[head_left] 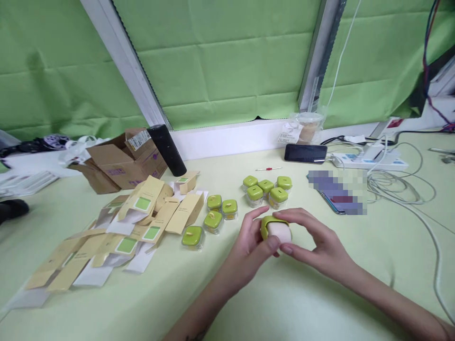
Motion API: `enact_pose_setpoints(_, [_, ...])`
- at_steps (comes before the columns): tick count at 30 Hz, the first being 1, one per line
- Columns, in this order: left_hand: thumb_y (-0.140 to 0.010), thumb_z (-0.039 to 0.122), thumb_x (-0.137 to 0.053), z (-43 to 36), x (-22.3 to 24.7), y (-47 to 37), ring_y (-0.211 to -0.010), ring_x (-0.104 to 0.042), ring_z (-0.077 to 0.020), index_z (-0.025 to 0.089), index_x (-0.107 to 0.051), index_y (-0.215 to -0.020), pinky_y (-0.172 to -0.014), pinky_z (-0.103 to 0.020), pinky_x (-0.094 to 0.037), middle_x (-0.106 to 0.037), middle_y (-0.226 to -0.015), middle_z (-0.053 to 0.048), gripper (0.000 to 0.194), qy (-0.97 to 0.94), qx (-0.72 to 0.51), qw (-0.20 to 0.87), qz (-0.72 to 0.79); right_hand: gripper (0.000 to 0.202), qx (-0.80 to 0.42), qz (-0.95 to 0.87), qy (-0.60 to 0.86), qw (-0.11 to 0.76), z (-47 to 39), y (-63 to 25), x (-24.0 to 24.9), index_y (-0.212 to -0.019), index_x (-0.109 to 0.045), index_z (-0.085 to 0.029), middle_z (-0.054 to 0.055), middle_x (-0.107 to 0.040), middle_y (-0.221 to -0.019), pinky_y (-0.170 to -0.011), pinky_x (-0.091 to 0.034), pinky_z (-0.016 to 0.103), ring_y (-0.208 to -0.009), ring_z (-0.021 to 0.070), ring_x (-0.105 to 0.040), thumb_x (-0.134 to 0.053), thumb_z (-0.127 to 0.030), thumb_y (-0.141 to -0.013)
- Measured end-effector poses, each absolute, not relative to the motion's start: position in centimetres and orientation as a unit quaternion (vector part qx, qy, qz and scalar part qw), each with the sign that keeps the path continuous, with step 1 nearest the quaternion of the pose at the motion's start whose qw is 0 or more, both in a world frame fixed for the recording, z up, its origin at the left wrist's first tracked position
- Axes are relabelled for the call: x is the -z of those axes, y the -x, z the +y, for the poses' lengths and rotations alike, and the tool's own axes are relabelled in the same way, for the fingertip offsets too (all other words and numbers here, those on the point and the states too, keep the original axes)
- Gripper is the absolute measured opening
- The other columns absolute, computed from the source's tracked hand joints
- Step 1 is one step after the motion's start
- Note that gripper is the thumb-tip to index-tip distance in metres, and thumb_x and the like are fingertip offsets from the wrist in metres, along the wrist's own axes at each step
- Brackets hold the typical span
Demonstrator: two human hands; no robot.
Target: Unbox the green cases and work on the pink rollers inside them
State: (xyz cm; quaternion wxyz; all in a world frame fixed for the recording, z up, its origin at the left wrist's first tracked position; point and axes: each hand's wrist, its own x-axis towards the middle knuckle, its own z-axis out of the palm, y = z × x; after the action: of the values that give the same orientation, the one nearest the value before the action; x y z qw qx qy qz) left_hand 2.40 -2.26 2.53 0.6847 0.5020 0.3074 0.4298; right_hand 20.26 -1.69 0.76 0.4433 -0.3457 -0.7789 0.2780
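Note:
Above the front middle of the table, my left hand (pixel 254 244) and my right hand (pixel 316 241) close their fingers around a green lid (pixel 265 228). A smooth white part (pixel 279 232) shows inside it, facing me, with my left thumb pressed on it. Just beyond my hands stands a group of several small clear jars with green lids (pixel 266 186); each lid top has a dark slot. More such jars, with yellowish loops on their green lids (pixel 213 219), stand to the left of my left hand. The fingers hide the underside of the held lid.
Flattened beige cartons (pixel 152 227) cover the left of the table. Behind them stand a cardboard box (pixel 124 163) and a black cylinder (pixel 167 149). A red-handled thin tool (pixel 269 169), a dark phone (pixel 305 153), a partly blurred phone (pixel 336 194) and a power strip (pixel 369 161) with cables lie farther back.

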Motion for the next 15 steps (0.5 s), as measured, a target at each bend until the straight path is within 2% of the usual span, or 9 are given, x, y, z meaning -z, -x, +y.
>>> enact_pose_setpoints(2, [-0.083, 0.039, -0.058, -1.9, -2.7, -1.9, -0.093, -0.055, -0.0181, 0.024, -0.044, -0.120, -0.081, -0.031, -0.044, -0.058, -0.102, -0.005, 0.042, -0.519, -0.425, 0.660, 0.337, 0.049, -0.295, -0.781, 0.332, 0.439, -1.7, -19.8, -0.8, -0.127, -0.044, -0.034, 0.004, -0.053, -0.123, -0.098, -0.044, 0.039, -0.119, 0.0217, -0.047, -0.061, -0.020, -0.083])
enact_pose_setpoints(4, [-0.082, 0.033, -0.061, -1.5, -2.6, -1.5, -0.097, -0.056, -0.0194, 0.024, -0.046, -0.116, -0.084, -0.032, -0.044, -0.058, -0.100, -0.005, 0.039, -0.527, -0.420, 0.649, 0.354, 0.058, -0.325, -0.774, 0.333, 0.429, -1.7, -19.4, -1.0, -0.133, -0.035, -0.034, 0.005, -0.044, -0.132, -0.099, -0.044, 0.039, -0.126, 0.0221, -0.040, -0.060, -0.019, -0.083])
enact_pose_setpoints(7, [-0.074, 0.026, -0.069, -0.9, -1.9, -1.3, -0.105, -0.054, -0.0216, 0.026, -0.039, -0.121, -0.089, -0.036, -0.044, -0.052, -0.112, -0.007, 0.055, -0.547, -0.442, 0.620, 0.348, 0.066, -0.388, -0.751, 0.349, 0.405, -1.0, -19.2, -1.2, -0.138, -0.026, -0.033, 0.007, -0.035, -0.140, -0.100, -0.044, 0.040, -0.128, 0.0225, -0.039, -0.061, -0.023, -0.083])
enact_pose_setpoints(9, [-0.074, 0.025, -0.070, -0.6, -1.4, -1.3, -0.111, -0.051, -0.0226, 0.026, -0.033, -0.125, -0.097, -0.040, -0.040, -0.048, -0.117, -0.009, 0.064, -0.582, -0.444, 0.584, 0.351, 0.057, -0.436, -0.737, 0.352, 0.378, -0.2, -19.2, -1.3, -0.135, -0.034, -0.031, 0.007, -0.045, -0.134, -0.097, -0.046, 0.041, -0.119, 0.0225, -0.049, -0.060, -0.029, -0.084])
enact_pose_setpoints(12, [-0.076, 0.026, -0.067, -0.5, -1.1, -1.0, -0.118, -0.045, -0.0235, 0.027, -0.026, -0.129, -0.102, -0.043, -0.035, -0.045, -0.122, -0.011, 0.067, -0.641, -0.410, 0.521, 0.386, 0.039, -0.505, -0.701, 0.355, 0.357, 1.1, -19.3, -1.1, -0.118, -0.055, -0.025, 0.008, -0.060, -0.119, -0.088, -0.052, 0.040, -0.104, 0.0236, -0.060, -0.063, -0.037, -0.082])
enact_pose_setpoints(15, [-0.065, 0.032, -0.075, -0.6, -1.4, 0.0, -0.125, -0.036, -0.0293, 0.027, -0.024, -0.132, -0.101, -0.046, -0.034, -0.033, -0.136, -0.013, 0.083, -0.688, -0.348, 0.448, 0.452, 0.037, -0.537, -0.656, 0.367, 0.382, 1.6, -19.4, -0.6, -0.110, -0.059, -0.022, 0.007, -0.065, -0.111, -0.086, -0.053, 0.039, -0.098, 0.0229, -0.064, -0.066, -0.040, -0.079])
